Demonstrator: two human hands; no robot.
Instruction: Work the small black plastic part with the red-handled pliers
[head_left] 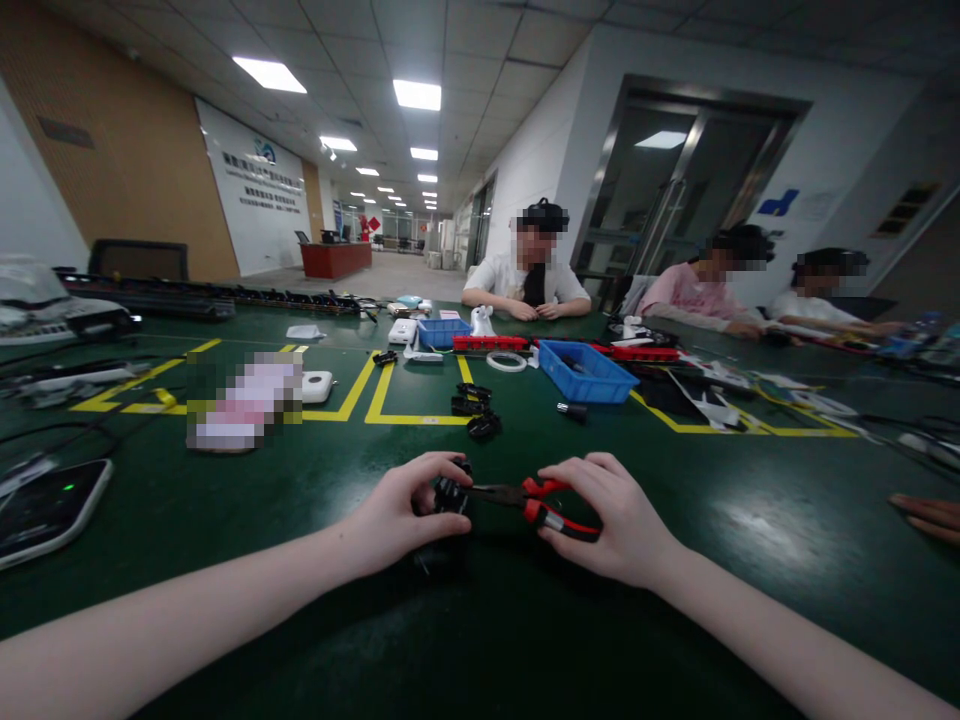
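In the middle of the head view, my left hand (412,505) is closed around a small black part (451,494) whose exact kind I cannot make out. My right hand (619,515) grips red-and-black long-nose pliers (536,500) by the handles. The pliers' narrow dark jaws point left, their tips at the black part's right side; whether they clamp it is too small to tell. Just beyond my hands lie several similar black parts (474,404) in a loose group on the green table (480,640).
A blue bin (585,372) stands beyond my right hand, a black cylinder (572,411) before it. To the left lie a phone (246,402), a white device (316,387) and a dark-screened device (52,510). Another person's hand (930,515) rests at right; co-workers (529,275) sit opposite.
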